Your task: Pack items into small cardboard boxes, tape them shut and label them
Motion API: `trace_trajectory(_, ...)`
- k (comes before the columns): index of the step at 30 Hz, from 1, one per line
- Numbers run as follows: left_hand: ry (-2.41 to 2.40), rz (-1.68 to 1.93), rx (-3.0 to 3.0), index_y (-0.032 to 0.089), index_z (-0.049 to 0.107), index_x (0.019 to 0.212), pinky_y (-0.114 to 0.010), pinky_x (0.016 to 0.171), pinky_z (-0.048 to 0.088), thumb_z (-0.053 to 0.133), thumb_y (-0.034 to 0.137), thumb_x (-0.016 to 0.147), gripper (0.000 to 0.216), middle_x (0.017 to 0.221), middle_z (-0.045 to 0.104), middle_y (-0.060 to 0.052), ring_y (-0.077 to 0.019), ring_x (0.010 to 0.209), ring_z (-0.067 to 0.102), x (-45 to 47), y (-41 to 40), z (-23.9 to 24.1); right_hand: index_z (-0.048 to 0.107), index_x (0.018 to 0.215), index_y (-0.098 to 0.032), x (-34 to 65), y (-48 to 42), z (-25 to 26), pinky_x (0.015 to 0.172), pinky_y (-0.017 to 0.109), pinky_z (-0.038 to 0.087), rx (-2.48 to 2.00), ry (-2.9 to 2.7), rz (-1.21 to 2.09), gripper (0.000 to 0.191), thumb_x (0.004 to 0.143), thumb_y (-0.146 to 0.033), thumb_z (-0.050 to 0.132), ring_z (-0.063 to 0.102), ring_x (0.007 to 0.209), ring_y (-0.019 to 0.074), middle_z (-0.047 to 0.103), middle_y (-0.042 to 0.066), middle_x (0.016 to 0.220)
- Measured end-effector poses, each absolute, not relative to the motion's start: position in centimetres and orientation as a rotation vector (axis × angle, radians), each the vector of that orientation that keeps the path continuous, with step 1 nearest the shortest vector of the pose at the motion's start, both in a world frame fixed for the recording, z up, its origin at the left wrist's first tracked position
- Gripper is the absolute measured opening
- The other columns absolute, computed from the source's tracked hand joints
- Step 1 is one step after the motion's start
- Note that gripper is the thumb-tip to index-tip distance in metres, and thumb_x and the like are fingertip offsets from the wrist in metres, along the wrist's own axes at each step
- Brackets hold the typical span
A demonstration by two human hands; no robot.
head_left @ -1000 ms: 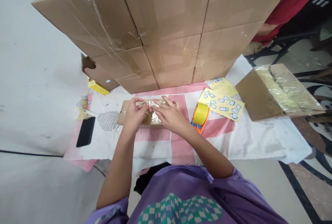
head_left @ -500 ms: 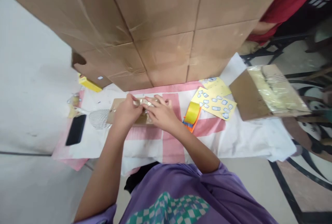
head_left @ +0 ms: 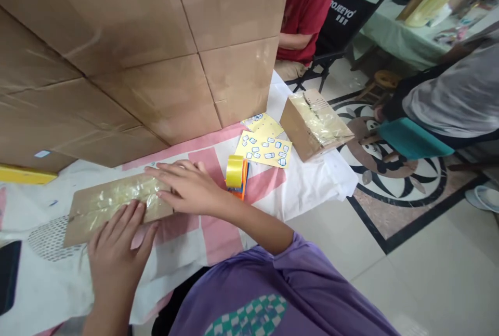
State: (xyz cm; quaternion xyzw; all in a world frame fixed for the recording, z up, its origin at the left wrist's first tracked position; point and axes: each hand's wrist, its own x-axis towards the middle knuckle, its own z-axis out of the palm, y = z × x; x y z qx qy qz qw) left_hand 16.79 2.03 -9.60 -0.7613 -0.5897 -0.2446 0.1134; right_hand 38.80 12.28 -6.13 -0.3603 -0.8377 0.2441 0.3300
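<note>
A flat cardboard piece (head_left: 83, 203) with shiny clear tape over its top lies on the cloth-covered table. My left hand (head_left: 120, 242) rests on its near side, fingers stretched out over the tape. Across its right end lies my right hand (head_left: 191, 188), fingers spread and flat. Neither hand grips anything. To the right of my right hand stands a tape dispenser (head_left: 244, 180), orange and blue, with a roll of yellow tape (head_left: 234, 172). Behind it are yellow sheets (head_left: 268, 145) with small white outlined stickers.
Stacked cardboard boxes (head_left: 156, 97) wall off the table's back. A taped box (head_left: 300, 133) stands at the right end. A dark phone (head_left: 8, 273) and a yellow box (head_left: 27, 174) are at left. People sit beyond, one in a red shirt (head_left: 312, 3).
My view has swung to the right. My hands, bunched together at the tape before, are now apart and lie flat on the cardboard with fingers extended.
</note>
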Motion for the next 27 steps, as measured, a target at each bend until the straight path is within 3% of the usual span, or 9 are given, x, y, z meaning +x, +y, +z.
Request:
trace_trajectory(2,-1.791,-0.745,-2.206,0.03,0.052,0.153,-0.05,0.118,0.037,0.068,0.029,0.096,0.06,0.151,0.059,-0.014,-0.0338,0.144,0.053,16.8,1.9,-10.1,0.064,0.136,-0.026,43.0,12.0,-6.4,0.109,0.041,0.047,-0.951,-1.967,0.596,0.034,0.106,-0.034,0.049,0.059,0.126,0.021,0.071,0.003,0.136)
trace_trajectory(5,-1.826,-0.783,-2.196,0.034,0.051,0.154,-0.052,0.12,0.036,0.07,0.03,0.094,0.063,0.153,0.058,-0.012,-0.0344,0.146,0.05,16.8,2.5,-10.0,0.075,0.109,-0.021,52.0,12.0,-8.1,0.086,0.034,0.054,-1.296,-1.559,0.467,0.03,0.101,-0.029,0.048,0.069,0.094,0.02,0.077,0.005,0.103)
trace_trajectory(7,-1.823,-0.797,-2.207,0.037,0.053,0.152,-0.053,0.118,0.038,0.071,0.033,0.094,0.061,0.149,0.062,-0.011,-0.035,0.144,0.053,16.8,3.0,-9.9,0.076,0.112,-0.017,57.7,12.4,-9.6,0.072,0.03,0.051,-1.679,-1.394,0.455,0.032,0.098,-0.028,0.05,0.065,0.073,0.0181,0.075,0.005,0.085)
trace_trajectory(9,-1.838,-0.798,-2.203,0.039,0.053,0.152,-0.056,0.116,0.039,0.07,0.035,0.093,0.061,0.147,0.064,-0.009,-0.0363,0.141,0.056,16.8,3.1,-9.7,0.075,0.119,-0.014,61.7,12.8,-11.0,0.071,0.029,0.049,-1.981,-1.43,0.512,0.036,0.097,-0.025,0.049,0.064,0.068,0.018,0.073,0.004,0.075)
trace_trajectory(12,-1.902,-0.746,-2.209,0.044,0.047,0.155,-0.061,0.116,0.038,0.066,0.036,0.094,0.065,0.152,0.06,-0.007,-0.0391,0.141,0.054,16.9,3.0,-9.5,0.077,0.12,-0.019,63.4,13.5,-12.4,0.078,0.028,0.049,-2.142,-1.59,0.611,0.034,0.096,-0.023,0.053,0.069,0.08,0.0194,0.076,0.004,0.083)
trace_trajectory(17,-1.959,-0.747,-2.191,0.049,0.041,0.157,-0.062,0.118,0.035,0.064,0.039,0.094,0.068,0.154,0.058,-0.007,-0.0373,0.145,0.051,17.5,2.5,-9.3,0.077,0.115,-0.024,60.7,14.2,-13.1,0.083,0.031,0.051,-2.218,-1.641,0.619,0.028,0.09,-0.034,0.069,0.071,0.097,0.0246,0.079,0.007,0.102)
trace_trajectory(24,-1.969,-0.736,-2.182,0.05,0.041,0.156,-0.059,0.118,0.036,0.067,0.039,0.093,0.07,0.153,0.059,-0.008,-0.0357,0.146,0.051,17.0,2.5,-10.0,0.075,0.123,-0.022,63.7,11.9,-12.4,0.086,0.028,0.049,-2.085,-1.709,0.586,0.034,0.1,-0.02,0.05,0.069,0.096,0.0194,0.076,0.006,0.112)
trace_trajectory(27,-1.952,-0.731,-2.177,0.048,0.042,0.156,-0.058,0.119,0.034,0.068,0.039,0.092,0.07,0.152,0.059,-0.008,-0.0356,0.145,0.051,16.7,2.6,-10.3,0.075,0.126,-0.023,65.0,11.2,-12.7,0.086,0.028,0.049,-1.971,-1.841,0.62,0.035,0.1,-0.018,0.052,0.069,0.099,0.0185,0.073,0.007,0.118)
